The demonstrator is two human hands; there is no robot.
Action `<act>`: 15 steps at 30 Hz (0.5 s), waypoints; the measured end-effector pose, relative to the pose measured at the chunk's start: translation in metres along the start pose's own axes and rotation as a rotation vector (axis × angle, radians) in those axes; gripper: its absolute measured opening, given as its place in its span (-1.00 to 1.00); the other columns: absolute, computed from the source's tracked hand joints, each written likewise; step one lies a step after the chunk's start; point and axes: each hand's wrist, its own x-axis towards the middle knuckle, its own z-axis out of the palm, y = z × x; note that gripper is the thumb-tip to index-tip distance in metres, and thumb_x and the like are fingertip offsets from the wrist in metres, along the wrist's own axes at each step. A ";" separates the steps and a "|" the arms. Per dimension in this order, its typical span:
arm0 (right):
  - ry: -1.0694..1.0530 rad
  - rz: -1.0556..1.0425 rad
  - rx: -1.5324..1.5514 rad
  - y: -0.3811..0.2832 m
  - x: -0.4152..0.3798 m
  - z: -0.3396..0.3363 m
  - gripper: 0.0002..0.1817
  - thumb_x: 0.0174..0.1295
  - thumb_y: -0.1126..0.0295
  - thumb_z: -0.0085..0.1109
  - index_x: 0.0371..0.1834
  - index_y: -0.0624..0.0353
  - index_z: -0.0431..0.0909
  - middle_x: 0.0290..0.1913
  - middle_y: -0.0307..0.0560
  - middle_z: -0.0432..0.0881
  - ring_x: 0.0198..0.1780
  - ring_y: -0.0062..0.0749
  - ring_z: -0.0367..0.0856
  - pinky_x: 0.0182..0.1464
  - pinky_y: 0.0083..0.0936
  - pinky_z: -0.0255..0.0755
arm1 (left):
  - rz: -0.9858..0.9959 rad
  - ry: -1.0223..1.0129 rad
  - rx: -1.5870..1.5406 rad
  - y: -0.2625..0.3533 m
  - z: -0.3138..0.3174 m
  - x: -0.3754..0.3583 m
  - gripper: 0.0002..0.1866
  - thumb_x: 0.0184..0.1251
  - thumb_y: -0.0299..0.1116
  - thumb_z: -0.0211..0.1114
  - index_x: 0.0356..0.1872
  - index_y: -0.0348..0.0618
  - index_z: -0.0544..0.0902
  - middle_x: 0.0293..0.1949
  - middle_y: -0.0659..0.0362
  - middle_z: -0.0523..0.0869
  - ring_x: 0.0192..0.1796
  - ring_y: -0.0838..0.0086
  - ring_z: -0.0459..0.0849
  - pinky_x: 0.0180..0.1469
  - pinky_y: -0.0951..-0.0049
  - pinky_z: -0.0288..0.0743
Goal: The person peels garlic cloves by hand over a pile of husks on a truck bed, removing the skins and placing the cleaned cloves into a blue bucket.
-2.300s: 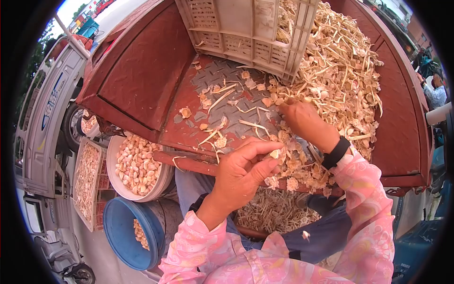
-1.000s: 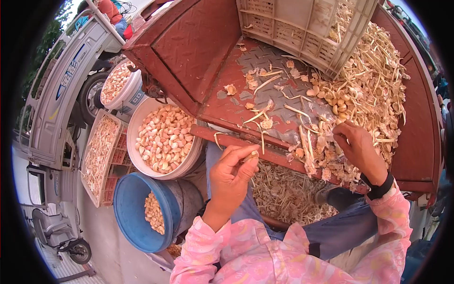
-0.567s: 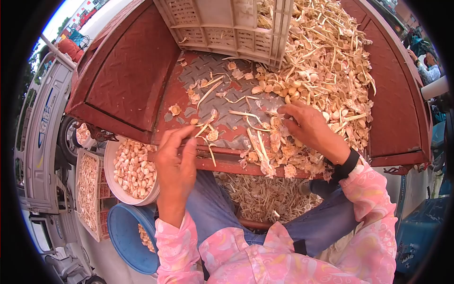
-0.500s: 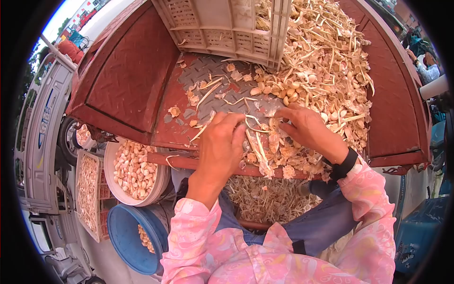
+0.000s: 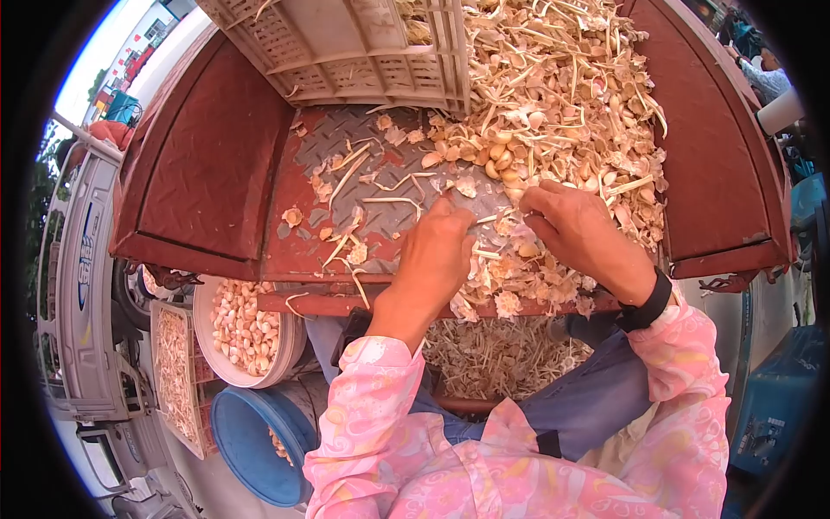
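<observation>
My left hand (image 5: 437, 246) is over the front of the metal bed with its fingers curled together. Pale dry stalks (image 5: 487, 254) show beside its thumb side, and whatever lies under the fingers is hidden. My right hand (image 5: 584, 229) reaches into the near edge of a heap of garlic cloves and papery skins (image 5: 562, 112). Its thumb and index finger are apart, with no clove visible between them. Just beyond its fingertips sit several peeled-looking cloves (image 5: 500, 156). Loose skins (image 5: 510, 303) gather between the hands along the bed's front edge.
A tilted plastic crate (image 5: 346, 60) stands on the red truck bed (image 5: 207, 164). Below left are a white bucket of cloves (image 5: 212, 324), a blue bucket (image 5: 229, 441) and a crate of cloves (image 5: 177, 372). Skins and stalks (image 5: 493, 350) pile between my legs. Another person (image 5: 765, 78) is far right.
My head view has shifted, so the bed and crate appear further left. My left hand has moved right toward my right hand, and the stalks by it have shifted.
</observation>
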 end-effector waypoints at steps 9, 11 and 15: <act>-0.175 -0.062 -0.042 -0.001 -0.016 -0.003 -0.89 0.03 0.49 0.09 -0.34 0.18 0.46 -0.34 0.02 0.53 -0.28 -0.01 0.57 -0.27 -0.17 0.43 | -0.080 -0.059 -0.062 0.006 -0.002 -0.016 -0.78 0.12 -0.50 0.28 -0.18 -0.30 0.59 -0.32 0.07 0.58 -0.26 0.27 0.63 -0.24 0.35 0.48; -0.175 -0.027 -0.111 -0.003 -0.018 0.007 -0.87 0.03 0.49 0.10 -0.32 0.18 0.46 -0.34 0.02 0.52 -0.29 -0.01 0.57 -0.27 -0.18 0.43 | -0.192 -0.002 -0.501 0.009 -0.004 -0.023 -0.77 0.17 -0.48 0.28 -0.15 -0.33 0.58 -0.29 0.14 0.61 -0.28 0.44 0.65 -0.26 0.49 0.52; -0.125 -0.036 0.000 -0.001 -0.015 0.006 -0.83 0.03 0.50 0.11 -0.28 0.18 0.42 -0.35 0.01 0.51 -0.31 -0.01 0.55 -0.29 -0.18 0.41 | -0.351 -0.033 -1.084 0.026 -0.009 -0.037 -0.73 0.27 -0.44 0.23 -0.06 -0.36 0.54 -0.25 0.16 0.64 -0.25 0.59 0.64 -0.21 0.67 0.55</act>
